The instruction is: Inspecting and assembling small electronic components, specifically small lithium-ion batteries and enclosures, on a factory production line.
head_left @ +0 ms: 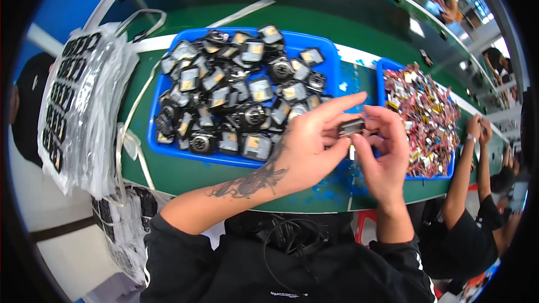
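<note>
The fingers of the left hand and right hand pinch a small dark piece just right of a blue tray heaped with black casings on a green counter.

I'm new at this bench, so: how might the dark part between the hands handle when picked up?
The dark part is probably stiff: its block shape shows no sag. It's likely light, being small enough for the left hand and right hand to pinch. Its glossy surface may feel slippery.
</note>
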Available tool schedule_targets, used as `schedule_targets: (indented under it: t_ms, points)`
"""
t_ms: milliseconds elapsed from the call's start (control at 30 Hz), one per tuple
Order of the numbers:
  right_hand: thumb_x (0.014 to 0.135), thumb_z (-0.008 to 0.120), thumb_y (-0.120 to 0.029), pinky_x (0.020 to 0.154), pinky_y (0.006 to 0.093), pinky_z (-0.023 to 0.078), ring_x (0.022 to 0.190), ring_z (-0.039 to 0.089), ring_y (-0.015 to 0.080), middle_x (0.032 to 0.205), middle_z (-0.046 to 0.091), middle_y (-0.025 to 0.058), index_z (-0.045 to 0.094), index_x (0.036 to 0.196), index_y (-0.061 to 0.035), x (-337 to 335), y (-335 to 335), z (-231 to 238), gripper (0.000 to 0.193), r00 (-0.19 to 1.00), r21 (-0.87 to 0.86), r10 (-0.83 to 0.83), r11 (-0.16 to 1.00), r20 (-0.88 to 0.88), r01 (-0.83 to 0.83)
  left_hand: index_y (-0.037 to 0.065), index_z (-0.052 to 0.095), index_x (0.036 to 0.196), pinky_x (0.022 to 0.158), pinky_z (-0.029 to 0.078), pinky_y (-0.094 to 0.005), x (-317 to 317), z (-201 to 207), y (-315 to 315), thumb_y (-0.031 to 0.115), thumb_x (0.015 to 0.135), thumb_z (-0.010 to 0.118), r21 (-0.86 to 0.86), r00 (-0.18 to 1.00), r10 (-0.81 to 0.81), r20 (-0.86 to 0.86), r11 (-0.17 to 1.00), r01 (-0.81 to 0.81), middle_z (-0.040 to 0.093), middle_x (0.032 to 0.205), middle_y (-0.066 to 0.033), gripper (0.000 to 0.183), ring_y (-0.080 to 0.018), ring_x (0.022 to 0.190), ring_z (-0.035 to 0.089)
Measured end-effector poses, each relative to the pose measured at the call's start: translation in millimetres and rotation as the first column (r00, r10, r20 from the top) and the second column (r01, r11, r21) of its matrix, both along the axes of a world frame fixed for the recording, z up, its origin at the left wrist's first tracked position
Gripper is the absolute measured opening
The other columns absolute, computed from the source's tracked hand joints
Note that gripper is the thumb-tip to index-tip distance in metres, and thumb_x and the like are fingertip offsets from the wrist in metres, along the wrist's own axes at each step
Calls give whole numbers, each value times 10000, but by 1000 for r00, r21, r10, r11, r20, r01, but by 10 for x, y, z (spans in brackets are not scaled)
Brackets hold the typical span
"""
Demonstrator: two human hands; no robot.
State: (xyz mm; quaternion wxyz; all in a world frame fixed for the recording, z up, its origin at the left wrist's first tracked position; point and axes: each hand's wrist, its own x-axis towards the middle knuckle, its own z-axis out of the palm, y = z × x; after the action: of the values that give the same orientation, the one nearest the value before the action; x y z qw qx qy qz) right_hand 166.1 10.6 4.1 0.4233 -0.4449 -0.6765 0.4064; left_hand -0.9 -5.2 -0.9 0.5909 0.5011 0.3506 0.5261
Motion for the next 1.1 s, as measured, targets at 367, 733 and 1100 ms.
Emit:
schedule_targets:
  t_ms: [367, 733, 1100]
  points:
    - [651, 825, -172, 847, 385, 506, 988, 645, 316, 1044, 673, 168, 606, 1128, -7, -73, 2625, -16, 549, 751, 42, 12, 998, 660, -53, 40, 615, 820, 769, 395, -428, -714, -19, 279, 225, 774, 717, 598, -155, 602, -783, 798, 82, 622, 884, -113, 216, -295, 903, 515]
    - [788, 713, -161, 753, 361, 524, 826, 664, 262, 891, 681, 132, 665, 1020, -26, 283, 2449, 369, 273, 684, 106, -34, 992, 729, -64, 46, 619, 856, 799, 398, -422, -769, 0, 311, 127, 747, 731, 650, -4, 649, -760, 760, -9, 612, 887, -95, 176, -290, 919, 532]
    - [808, 742, -210, 652, 348, 508, 720, 662, 221, 736, 661, 110, 662, 803, -3, 971, 1315, 690, 222, 469, -66, 164, 974, 868, -218, -40, 567, 1142, 775, 564, -272, -326, 183, 253, 4, 899, 617, -194, 984, 97, 150, 979, -66, 636, 972, -64, 252, -125, 852, 646]
